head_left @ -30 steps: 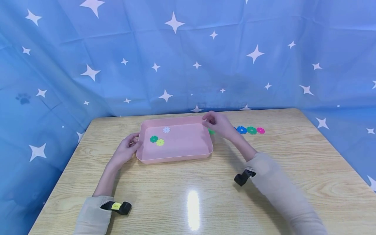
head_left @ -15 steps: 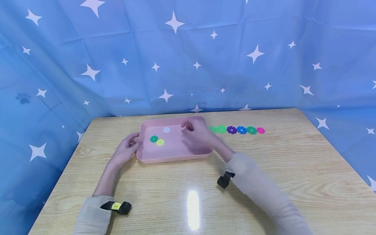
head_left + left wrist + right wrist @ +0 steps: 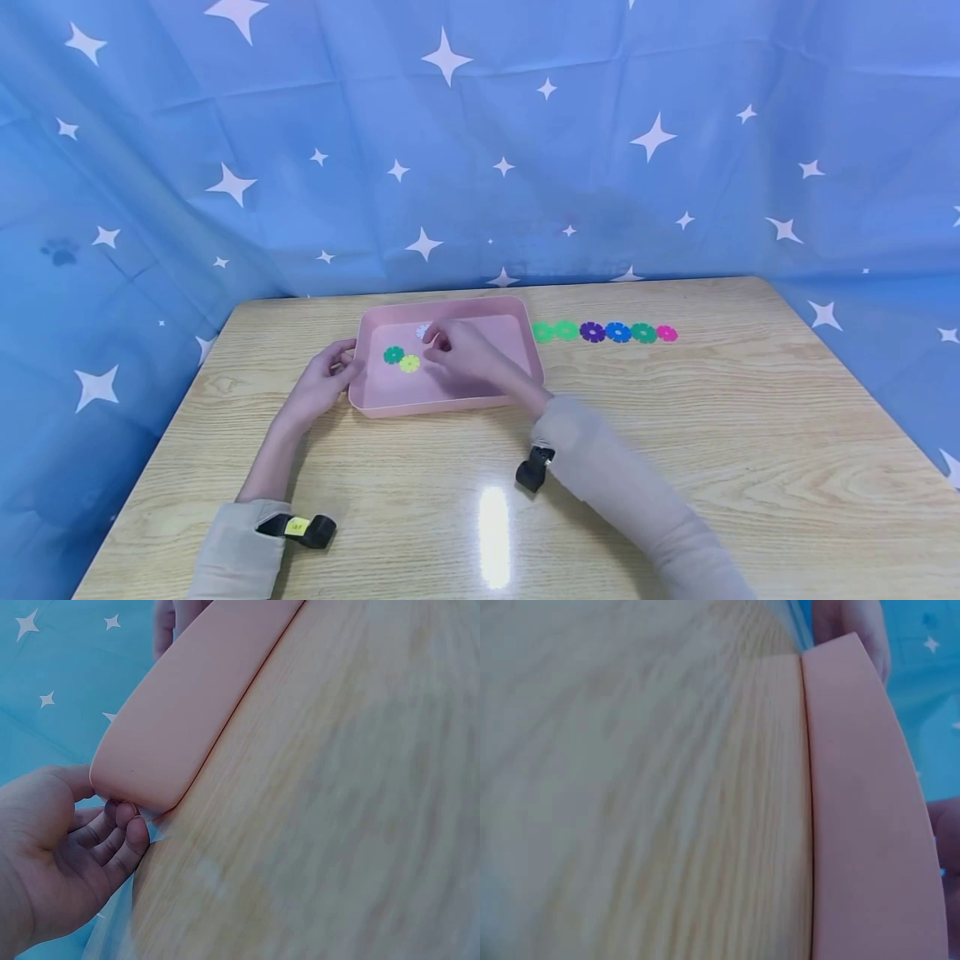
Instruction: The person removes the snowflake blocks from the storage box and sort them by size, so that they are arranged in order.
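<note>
A shallow pink tray sits on the table. My left hand grips its left end; in the left wrist view the thumb lies at the rim and the fingers curl against the outer wall. Inside lie a green flower-shaped disc, a yellow one overlapping its edge, and a white one, partly covered by my right hand. That hand is over the tray, thumb and forefinger apart with nothing seen between them. In the right wrist view the tray's wall hides most of it.
Right of the tray, a row of discs runs along the back: two light green, then purple, blue, green and pink. A blue star-patterned curtain hangs behind the wooden table.
My right hand has moved left from the tray's right edge to the white disc, uncovering the light green and purple discs in the row. My left hand and the tray stay put.
</note>
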The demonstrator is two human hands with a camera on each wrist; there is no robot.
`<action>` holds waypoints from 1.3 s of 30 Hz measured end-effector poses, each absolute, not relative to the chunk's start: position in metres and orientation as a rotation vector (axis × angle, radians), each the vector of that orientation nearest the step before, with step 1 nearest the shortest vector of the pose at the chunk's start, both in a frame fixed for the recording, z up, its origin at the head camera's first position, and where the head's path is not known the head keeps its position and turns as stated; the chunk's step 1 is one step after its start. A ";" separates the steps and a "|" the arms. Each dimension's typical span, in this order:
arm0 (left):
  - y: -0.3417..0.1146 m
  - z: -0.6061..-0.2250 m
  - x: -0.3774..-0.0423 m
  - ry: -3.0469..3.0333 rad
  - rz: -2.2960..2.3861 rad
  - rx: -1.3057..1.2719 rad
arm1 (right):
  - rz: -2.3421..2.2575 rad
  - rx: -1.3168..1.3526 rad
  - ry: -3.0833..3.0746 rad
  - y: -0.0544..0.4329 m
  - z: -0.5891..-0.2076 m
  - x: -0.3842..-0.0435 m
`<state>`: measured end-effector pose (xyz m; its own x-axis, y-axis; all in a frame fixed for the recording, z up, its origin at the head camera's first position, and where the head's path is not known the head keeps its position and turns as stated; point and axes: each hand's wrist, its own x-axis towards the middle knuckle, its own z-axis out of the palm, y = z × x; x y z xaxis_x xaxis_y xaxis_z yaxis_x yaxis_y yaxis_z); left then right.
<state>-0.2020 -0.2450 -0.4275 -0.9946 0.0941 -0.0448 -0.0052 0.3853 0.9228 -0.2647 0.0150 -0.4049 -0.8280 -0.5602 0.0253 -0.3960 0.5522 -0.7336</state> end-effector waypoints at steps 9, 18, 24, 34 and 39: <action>-0.245 -0.428 -0.203 2.533 1.702 0.092 | -1.145 -0.824 2.578 -0.009 -0.411 -0.265; -0.245 -0.427 -0.204 2.530 1.698 0.095 | -1.010 -0.898 2.652 -0.017 -0.415 -0.266; -0.246 -0.428 -0.204 2.538 1.697 0.095 | -0.960 -0.894 2.669 -0.020 -0.413 -0.264; -0.245 -0.430 -0.203 2.549 1.688 0.084 | -1.007 -0.858 2.633 -0.016 -0.412 -0.262; -0.246 -0.431 -0.203 2.544 1.696 0.092 | -1.030 -0.859 2.628 -0.013 -0.412 -0.263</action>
